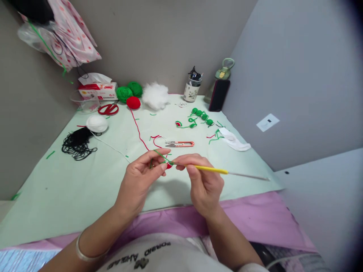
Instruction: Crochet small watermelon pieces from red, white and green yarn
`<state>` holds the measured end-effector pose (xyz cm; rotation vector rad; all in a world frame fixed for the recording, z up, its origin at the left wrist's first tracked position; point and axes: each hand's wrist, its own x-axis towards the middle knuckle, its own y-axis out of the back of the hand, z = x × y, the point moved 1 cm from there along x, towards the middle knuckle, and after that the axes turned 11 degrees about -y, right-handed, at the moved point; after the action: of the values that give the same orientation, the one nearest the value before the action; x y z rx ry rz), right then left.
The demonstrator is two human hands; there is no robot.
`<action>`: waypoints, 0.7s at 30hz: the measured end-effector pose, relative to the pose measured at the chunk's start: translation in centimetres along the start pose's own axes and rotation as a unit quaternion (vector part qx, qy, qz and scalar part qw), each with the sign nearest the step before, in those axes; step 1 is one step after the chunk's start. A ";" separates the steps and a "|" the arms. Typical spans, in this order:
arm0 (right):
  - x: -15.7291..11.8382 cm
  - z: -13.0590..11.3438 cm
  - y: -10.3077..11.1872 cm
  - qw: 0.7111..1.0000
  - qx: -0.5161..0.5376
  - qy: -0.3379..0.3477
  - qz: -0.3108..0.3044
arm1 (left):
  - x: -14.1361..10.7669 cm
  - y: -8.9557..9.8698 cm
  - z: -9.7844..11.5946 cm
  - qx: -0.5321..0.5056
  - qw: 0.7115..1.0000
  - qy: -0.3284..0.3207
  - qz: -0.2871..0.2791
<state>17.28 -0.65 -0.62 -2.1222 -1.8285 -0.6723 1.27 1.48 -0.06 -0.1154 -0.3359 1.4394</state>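
Note:
Between thumb and fingers, my left hand pinches a small red, white and green crochet piece, with green yarn running over the forefinger. My right hand grips a crochet hook by its yellow handle. One metal end of the hook meets the crochet piece; the other points out to the right. Just beyond the hands lie orange-handled thread snips. Red yarn trails from a red ball toward my left hand. My fingers hide part of the piece.
Green yarn balls, white stuffing and red scissors line the back. To the left lie a white yarn ball and black yarn. Small green crocheted pieces, a white cloth strip and a phone are at right.

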 end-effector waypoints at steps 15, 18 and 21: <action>-0.3 0.5 -0.1 0.999 -0.006 0.044 0.012 | -0.3 0.4 -0.4 0.066 0.997 -0.051 0.004; -0.2 0.7 -0.2 0.999 0.005 0.035 0.012 | -0.4 0.4 -0.5 0.067 0.996 -0.056 0.009; -0.2 0.8 -0.2 0.999 0.009 0.029 0.012 | -0.7 0.2 -0.3 0.101 0.991 -0.085 0.014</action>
<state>17.20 -0.41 -1.38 -2.0866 -1.7698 -0.7019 1.07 0.82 -0.52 0.1697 -0.3265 1.5075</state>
